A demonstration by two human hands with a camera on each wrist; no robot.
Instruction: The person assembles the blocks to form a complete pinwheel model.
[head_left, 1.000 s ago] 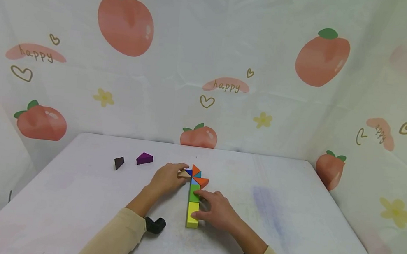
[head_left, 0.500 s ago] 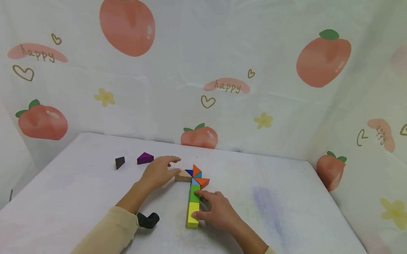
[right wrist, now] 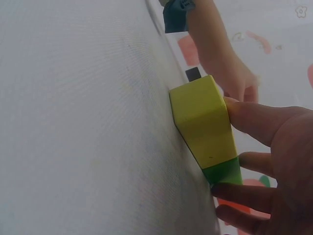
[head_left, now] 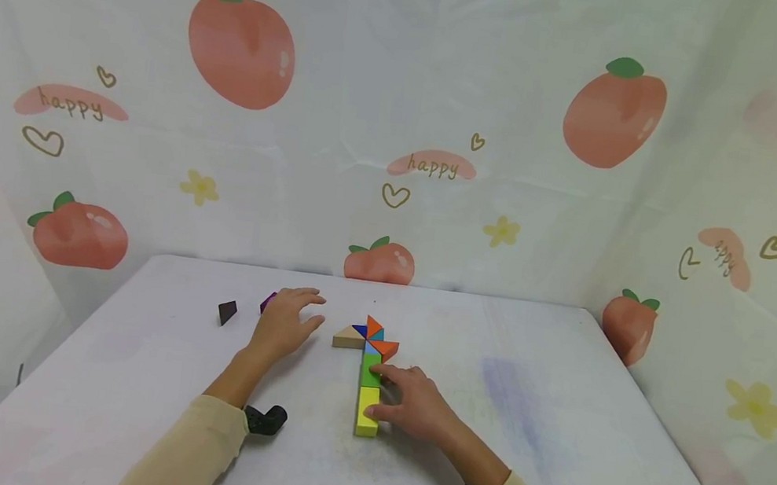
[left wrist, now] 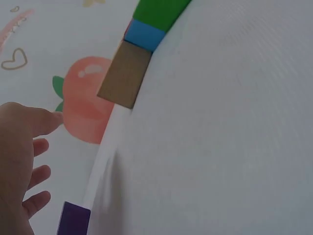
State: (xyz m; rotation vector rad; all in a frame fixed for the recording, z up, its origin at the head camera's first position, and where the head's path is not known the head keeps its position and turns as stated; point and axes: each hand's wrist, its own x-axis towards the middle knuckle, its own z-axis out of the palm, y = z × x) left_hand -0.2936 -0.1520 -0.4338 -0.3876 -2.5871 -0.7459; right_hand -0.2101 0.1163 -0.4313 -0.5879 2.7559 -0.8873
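Note:
My left hand (head_left: 283,325) is held over the table with fingers spread and nothing in it. It partly covers a purple block (head_left: 265,304); the left wrist view shows that block (left wrist: 73,220) below the fingers. My right hand (head_left: 415,399) touches a line of blocks, thumb on the yellow block (head_left: 365,423) and a fingertip at the green block (head_left: 369,376). Beyond the green one, orange triangular blocks (head_left: 386,348), small blue triangles (head_left: 359,329) and a natural-wood triangular block (head_left: 348,342) meet in a pinwheel shape.
A dark, wedge-like block (head_left: 228,312) lies at the far left of the white table (head_left: 513,477). Behind the table hangs a white cloth (head_left: 331,110) printed with peaches. A black wrist-worn piece (head_left: 265,420) sits at my left cuff.
My left hand has let go of the natural-wood block and moved left and back toward the purple block. My right hand stays on the yellow and green blocks.

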